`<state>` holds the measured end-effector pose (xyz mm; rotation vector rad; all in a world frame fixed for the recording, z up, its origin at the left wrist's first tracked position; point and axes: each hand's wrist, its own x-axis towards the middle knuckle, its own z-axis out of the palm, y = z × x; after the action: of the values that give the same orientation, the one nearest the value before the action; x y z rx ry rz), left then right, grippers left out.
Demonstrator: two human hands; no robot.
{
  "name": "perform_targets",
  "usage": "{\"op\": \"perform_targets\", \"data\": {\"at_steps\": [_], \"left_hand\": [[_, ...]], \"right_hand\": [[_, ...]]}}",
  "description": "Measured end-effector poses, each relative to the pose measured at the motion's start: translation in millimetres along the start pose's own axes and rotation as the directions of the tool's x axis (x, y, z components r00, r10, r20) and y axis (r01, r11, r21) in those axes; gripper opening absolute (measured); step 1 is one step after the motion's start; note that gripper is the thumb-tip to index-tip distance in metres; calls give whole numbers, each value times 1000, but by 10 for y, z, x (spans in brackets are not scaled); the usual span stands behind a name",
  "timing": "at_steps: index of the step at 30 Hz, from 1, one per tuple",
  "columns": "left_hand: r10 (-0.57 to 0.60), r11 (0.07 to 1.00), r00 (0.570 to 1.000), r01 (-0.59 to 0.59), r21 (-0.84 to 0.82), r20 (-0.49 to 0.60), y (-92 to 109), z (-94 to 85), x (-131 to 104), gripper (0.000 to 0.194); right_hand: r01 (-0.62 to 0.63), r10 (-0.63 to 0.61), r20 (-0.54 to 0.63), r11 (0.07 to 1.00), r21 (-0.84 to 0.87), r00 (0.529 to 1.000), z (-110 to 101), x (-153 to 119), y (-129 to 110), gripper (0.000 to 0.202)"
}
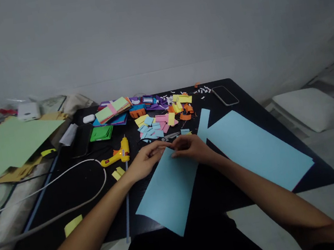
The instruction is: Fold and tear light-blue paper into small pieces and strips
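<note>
A long light blue paper sheet (170, 190) lies slanted in front of me, its near corner reaching past the table edge. Both hands meet at its far end. My left hand (148, 159) has its fingers closed on the sheet's far left corner. Thumb and fingers of my right hand (190, 148) pinch the same end from the right. Just beyond the fingertips lie scissors (171, 136). Right of my right hand are a narrow blue strip (204, 123) and larger blue sheets (257, 149).
A yellow glue gun (121, 152) with a cable rests left of my left hand. Behind are small colored paper pieces (152, 129), a green stack (101, 133) and a phone (225, 95). Green paper (10, 140) covers things at far left; a white stool (304, 110) stands right.
</note>
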<state>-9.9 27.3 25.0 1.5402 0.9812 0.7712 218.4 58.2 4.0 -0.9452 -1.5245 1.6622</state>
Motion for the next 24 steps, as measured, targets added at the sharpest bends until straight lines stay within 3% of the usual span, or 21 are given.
{"op": "perform_targets", "data": {"at_steps": [7, 14, 19, 24], "left_hand": [[0, 993, 997, 10, -122, 83, -165, 33, -61, 45], [135, 991, 991, -135, -1, -19, -133, 49, -57, 35], [216, 972, 975, -211, 102, -43, -129, 44, -55, 27], [143, 990, 988, -142, 15, -60, -129, 71, -55, 25]], "right_hand": [[9, -9, -17, 998, 55, 1000, 15, 20, 176, 39], [-5, 5, -8, 1000, 16, 1000, 32, -23, 93, 39], [60, -62, -45, 997, -42, 997, 35, -68, 63, 34], [183, -213, -121, 958, -222, 970, 90, -150, -9, 20]]}}
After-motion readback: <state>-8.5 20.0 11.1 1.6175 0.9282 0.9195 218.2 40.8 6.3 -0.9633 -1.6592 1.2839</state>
